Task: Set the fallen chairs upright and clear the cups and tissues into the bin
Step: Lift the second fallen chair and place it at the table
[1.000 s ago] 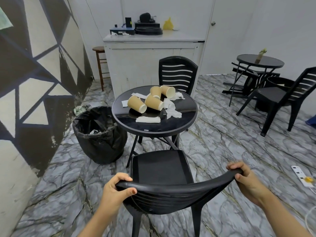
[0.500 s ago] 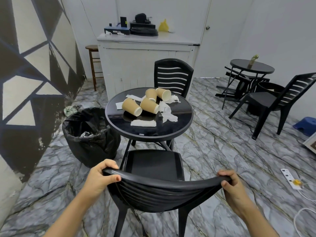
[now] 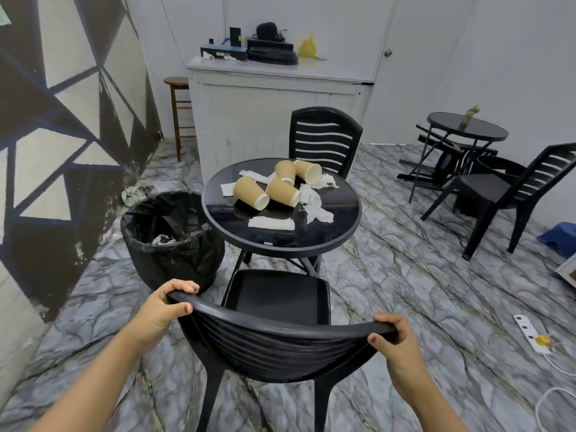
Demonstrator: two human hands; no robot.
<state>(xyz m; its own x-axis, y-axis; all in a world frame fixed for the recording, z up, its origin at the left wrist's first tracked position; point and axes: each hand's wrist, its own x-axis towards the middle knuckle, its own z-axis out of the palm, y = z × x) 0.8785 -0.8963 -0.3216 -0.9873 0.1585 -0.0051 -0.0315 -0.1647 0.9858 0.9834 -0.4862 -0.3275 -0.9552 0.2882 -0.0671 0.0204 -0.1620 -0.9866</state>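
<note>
A black plastic chair (image 3: 277, 310) stands upright right in front of me, its seat facing the round black table (image 3: 339, 235). My left hand (image 3: 162, 313) grips the left end of its backrest top and my right hand (image 3: 397, 344) grips the right end. On the table lie several tan paper cups (image 3: 251, 193) on their sides among crumpled white tissues (image 3: 314, 207). A bin (image 3: 170, 241) lined with a black bag stands on the floor left of the table. A second black chair (image 3: 324, 140) stands upright behind the table.
A white counter (image 3: 277, 104) and a wooden stool (image 3: 177, 113) are at the back. At the right are another round table (image 3: 467, 129), a fallen chair (image 3: 448, 154) under it and an upright chair (image 3: 511, 188). A power strip (image 3: 530, 332) with cables lies on the floor.
The chair has shifted slightly left and a little closer to the table with both hands still on its backrest. My view has turned a bit to the right.
</note>
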